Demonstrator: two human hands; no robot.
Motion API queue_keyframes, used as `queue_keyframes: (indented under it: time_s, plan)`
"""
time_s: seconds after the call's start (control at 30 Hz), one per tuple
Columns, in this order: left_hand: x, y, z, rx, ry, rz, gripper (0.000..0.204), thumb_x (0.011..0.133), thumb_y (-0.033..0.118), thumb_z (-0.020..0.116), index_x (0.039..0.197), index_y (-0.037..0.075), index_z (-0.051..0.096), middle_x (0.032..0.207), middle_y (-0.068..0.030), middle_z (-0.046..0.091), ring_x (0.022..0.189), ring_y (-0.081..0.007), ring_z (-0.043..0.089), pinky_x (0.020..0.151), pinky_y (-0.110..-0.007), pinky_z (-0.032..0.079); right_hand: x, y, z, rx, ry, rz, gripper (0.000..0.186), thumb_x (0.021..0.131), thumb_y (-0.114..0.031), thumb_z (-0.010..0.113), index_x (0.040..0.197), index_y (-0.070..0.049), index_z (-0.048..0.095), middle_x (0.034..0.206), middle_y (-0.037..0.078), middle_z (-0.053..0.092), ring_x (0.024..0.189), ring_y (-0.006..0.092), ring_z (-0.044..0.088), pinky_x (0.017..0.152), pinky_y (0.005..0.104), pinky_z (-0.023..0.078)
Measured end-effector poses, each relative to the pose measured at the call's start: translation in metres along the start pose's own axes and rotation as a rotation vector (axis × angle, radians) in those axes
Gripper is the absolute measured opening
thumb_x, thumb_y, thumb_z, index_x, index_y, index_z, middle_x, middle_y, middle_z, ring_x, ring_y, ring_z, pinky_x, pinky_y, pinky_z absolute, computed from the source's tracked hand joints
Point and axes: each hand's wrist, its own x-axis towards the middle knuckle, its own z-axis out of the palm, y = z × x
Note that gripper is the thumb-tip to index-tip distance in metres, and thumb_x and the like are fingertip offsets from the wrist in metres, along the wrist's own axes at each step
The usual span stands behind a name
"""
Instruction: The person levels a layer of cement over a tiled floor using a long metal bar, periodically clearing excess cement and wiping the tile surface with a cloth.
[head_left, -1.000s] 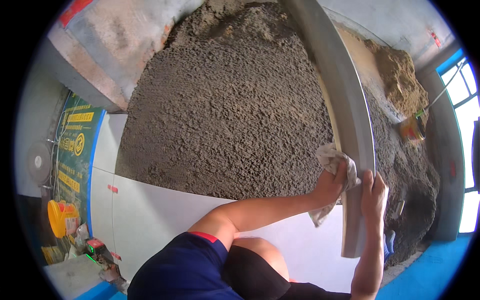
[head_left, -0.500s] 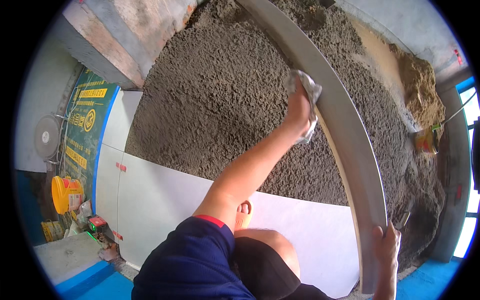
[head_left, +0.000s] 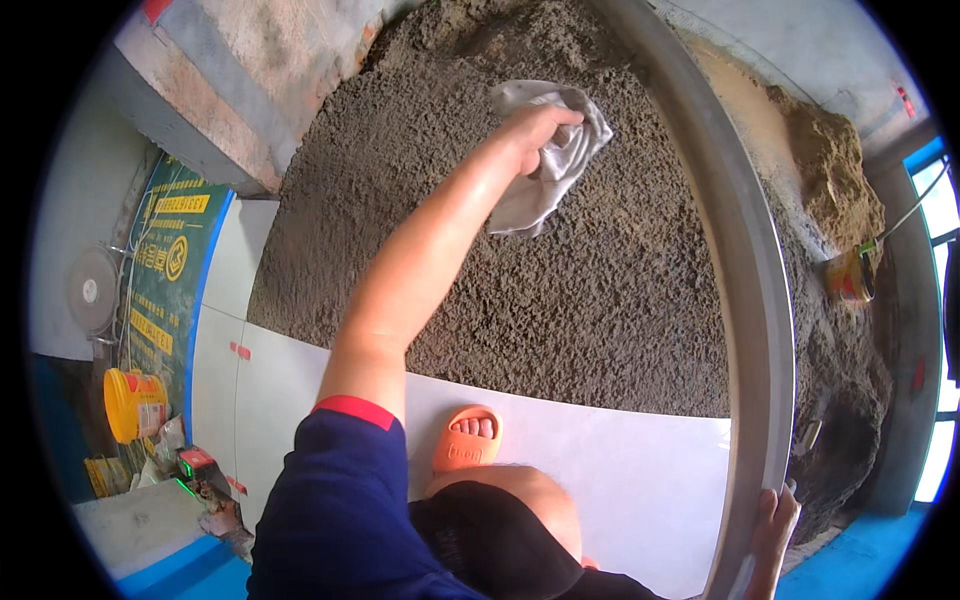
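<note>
My left hand (head_left: 540, 132) stretches far forward and is closed on a pale, crumpled rag (head_left: 568, 165). The rag hangs loosely over a bed of coarse grey mortar (head_left: 420, 220), to the left of a long metal straightedge (head_left: 745, 260). My right hand (head_left: 774, 522) grips the straightedge near its close end, at the lower right. The straightedge runs from there to the far side of the mortar, looking bowed in this picture. Part of my right hand's grip is hidden behind the bar.
Large white tiles (head_left: 600, 460) border the mortar, under my foot in an orange slipper (head_left: 468, 437). A sand heap (head_left: 835, 180), a small bucket (head_left: 850, 277) and a trowel-like tool (head_left: 808, 437) lie right. At left are a yellow bucket (head_left: 135, 405) and a red laser level (head_left: 196, 462).
My left hand has moved left, away from the straightedge, and the rag now hangs spread out. The straightedge has shifted right, with my right hand still on it.
</note>
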Motion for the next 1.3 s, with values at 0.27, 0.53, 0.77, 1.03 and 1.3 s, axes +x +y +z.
queue_keyframes:
  time_s: [0.27,0.53,0.77,1.03,1.3]
  plan:
    - [-0.005,0.044,-0.012,1.208,-0.058,0.284,0.044,0.071,-0.005,0.067,0.114,-0.010,0.061,0.106,-0.0232,0.067,0.099,-0.0303,0.066,0.087,-0.042,0.051,-0.005,0.020,0.015,0.055,0.113,0.023,0.069,0.093,-0.066,0.049,0.089,0.002,0.063,0.059,0.007,0.051,0.056,0.0141,0.045,0.052,0.0360,0.036]
    - [0.006,0.040,-0.034,1.474,0.102,0.352,0.035,0.090,0.032,0.062,0.110,0.004,0.070,0.106,-0.0210,0.070,0.099,-0.0331,0.068,0.084,-0.042,0.051,-0.016,0.022,0.025,0.018,0.047,-0.003,0.024,0.082,-0.018,0.062,0.080,0.006,0.056,0.067,0.025,0.055,0.059,0.0391,0.052,0.058,0.0441,0.042]
    - [-0.019,0.029,-0.029,1.087,-0.092,0.173,0.057,0.082,0.033,0.073,0.126,-0.002,0.059,0.122,-0.0213,0.064,0.111,-0.0279,0.064,0.100,-0.042,0.048,-0.019,0.012,0.028,-0.030,-0.051,0.050,0.032,0.080,-0.024,0.062,0.073,0.004,0.049,0.063,0.026,0.047,0.061,0.0468,0.047,0.057,0.0477,0.039]
    - [-0.044,-0.027,-0.001,0.541,-0.349,0.590,0.043,0.092,0.031,0.065,0.127,0.009,0.055,0.117,-0.0084,0.063,0.100,-0.0197,0.062,0.087,-0.037,0.054,-0.001,-0.007,0.039,-0.105,0.094,-0.089,0.032,0.082,-0.024,0.058,0.071,0.005,0.049,0.061,0.026,0.049,0.056,0.0445,0.049,0.056,0.0474,0.040]
    - [-0.062,-0.114,0.109,-0.365,-0.260,0.257,0.032,0.101,0.023,0.053,0.126,0.002,0.052,0.104,-0.0104,0.064,0.092,-0.0171,0.064,0.082,-0.034,0.056,0.041,-0.056,0.031,0.108,0.001,-0.038,0.031,0.089,-0.022,0.054,0.080,0.007,0.059,0.061,0.021,0.056,0.055,0.0209,0.057,0.056,0.0399,0.044]
